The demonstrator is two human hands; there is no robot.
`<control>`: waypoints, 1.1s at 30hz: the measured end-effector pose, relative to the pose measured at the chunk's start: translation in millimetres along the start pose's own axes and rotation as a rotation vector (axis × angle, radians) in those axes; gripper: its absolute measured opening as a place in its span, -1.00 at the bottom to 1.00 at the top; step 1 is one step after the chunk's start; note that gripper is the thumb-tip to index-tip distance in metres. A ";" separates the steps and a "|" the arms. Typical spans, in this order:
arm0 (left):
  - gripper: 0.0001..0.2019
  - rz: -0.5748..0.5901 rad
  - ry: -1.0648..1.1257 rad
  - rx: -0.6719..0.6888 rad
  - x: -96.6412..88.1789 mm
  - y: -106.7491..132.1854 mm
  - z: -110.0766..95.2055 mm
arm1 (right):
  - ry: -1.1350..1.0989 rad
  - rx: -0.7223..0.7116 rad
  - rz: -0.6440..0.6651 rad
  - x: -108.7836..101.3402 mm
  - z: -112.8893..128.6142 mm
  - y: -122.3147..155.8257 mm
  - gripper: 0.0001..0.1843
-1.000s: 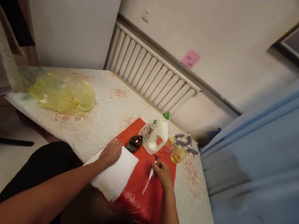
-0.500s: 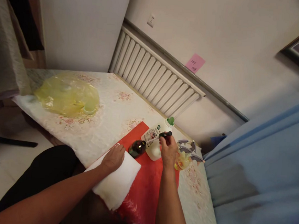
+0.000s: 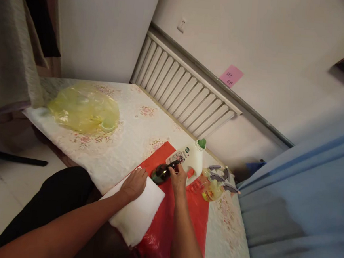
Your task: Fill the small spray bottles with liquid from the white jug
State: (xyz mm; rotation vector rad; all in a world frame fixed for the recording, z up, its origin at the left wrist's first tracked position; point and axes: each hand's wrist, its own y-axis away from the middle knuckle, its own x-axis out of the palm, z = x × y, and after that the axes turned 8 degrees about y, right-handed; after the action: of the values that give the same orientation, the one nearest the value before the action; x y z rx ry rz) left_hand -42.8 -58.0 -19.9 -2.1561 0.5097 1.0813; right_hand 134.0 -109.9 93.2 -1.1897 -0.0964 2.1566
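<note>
Radiator (image 3: 179,90) behind floral tablecloth (image 3: 129,147); towel (image 3: 138,215)

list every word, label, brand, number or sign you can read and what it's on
None can be read for certain.
Pink note: handwriting in two lines, too small to read.
White jug: printed label with a round green logo, too blurred to read.

Hands (image 3: 134,184): two, lower centre
Black pump (image 3: 174,163): one
Dark bottle (image 3: 160,174): one
White cloth (image 3: 142,214): one
Pale jug (image 3: 195,159): one, right of centre
Yellow bag (image 3: 81,108): one, left
Pink note (image 3: 231,76): one, upper right
</note>
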 end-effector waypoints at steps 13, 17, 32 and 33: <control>-0.81 0.018 -0.023 0.007 -10.6 -1.8 -6.0 | -0.084 0.010 0.086 28.8 -20.5 16.0 -0.49; -0.80 0.034 -0.051 0.021 -11.1 -2.9 -4.9 | -0.132 0.033 0.067 37.0 -12.4 18.3 -0.40; -0.81 0.030 -0.106 0.083 -12.8 -8.7 -3.9 | -0.021 0.089 -0.214 49.8 -7.2 29.9 -0.16; -0.81 0.033 -0.110 0.084 -12.9 -8.9 -3.9 | -0.020 0.083 -0.230 45.1 -5.0 30.9 -0.16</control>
State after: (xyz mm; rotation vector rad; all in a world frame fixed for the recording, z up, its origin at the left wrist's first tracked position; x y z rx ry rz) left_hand -42.9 -53.8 -4.3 -2.0098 0.5327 1.1681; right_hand 105.5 -108.9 46.3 -1.0561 -0.1431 1.9530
